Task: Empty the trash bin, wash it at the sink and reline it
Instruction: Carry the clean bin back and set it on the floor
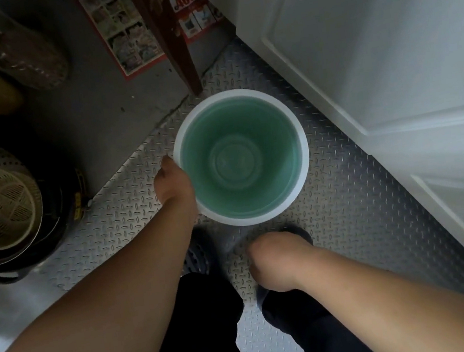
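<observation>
Bin point(242, 159) upright on the metal floor point(348, 204), empty and unlined, by the door point(386, 49).
Left hand point(170, 181) at its rim, grip hidden; right hand point(269, 260) loosely curled, holding nothing. One-handed lifting could tip it.

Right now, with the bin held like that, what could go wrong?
The left hand alone holds the trash bin at its rim, so it may tip or slip; the right hand hangs free. The bin sits close to the white door and the wooden leg, so lifting could knock either.
</observation>
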Demonstrator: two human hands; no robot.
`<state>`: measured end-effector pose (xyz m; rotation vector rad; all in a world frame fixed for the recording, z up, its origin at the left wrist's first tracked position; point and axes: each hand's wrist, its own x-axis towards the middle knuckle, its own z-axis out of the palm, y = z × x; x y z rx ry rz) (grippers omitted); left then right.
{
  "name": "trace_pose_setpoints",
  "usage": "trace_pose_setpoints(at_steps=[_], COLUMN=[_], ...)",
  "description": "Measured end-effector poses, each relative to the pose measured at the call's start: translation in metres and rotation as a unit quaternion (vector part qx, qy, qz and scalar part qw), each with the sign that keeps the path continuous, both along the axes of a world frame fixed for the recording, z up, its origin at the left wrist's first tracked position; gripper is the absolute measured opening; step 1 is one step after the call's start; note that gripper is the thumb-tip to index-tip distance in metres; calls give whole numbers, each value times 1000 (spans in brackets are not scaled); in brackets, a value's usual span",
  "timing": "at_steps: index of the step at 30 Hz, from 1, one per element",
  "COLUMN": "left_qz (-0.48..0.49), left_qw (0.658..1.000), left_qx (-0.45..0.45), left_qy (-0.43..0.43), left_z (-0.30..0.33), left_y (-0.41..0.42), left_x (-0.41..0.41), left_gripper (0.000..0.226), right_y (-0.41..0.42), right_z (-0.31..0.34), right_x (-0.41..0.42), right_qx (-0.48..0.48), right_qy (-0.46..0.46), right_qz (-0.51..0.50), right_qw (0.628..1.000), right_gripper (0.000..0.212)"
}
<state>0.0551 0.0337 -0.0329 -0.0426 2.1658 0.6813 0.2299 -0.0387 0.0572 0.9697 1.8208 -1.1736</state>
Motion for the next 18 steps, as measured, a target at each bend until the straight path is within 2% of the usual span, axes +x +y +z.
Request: trace_pose_setpoints(at_steps=[3,5,9,13,16,18], left_qz=[-70,-103,-160,-247,-345,-383], left_qw=[997,993,983,955,920,903], left_qx=[-18,-33,-82,-155,-187,-196], left_qy=[35,42,45,56,21,-19], left_z=[3,4,19,52,93,123], left_y=[-3,-6,-10,-22,-45,-64], left_x=[0,-1,-10,-21,-24,-22], left_gripper=[62,64,57,49,46,36], right_y=[2,3,0,-10,-24,-34], right_z=[2,6,15,36,60,80], right_x=[1,4,13,25,31,34], right_qx=[0,-6,13,26,25,13], right_qy=[2,9,24,30,23,27], right_qz=[-25,-50,-99,-124,-132,-150], right_qw=[1000,999,995,991,991,988], right_gripper=[26,22,19,20,18,18])
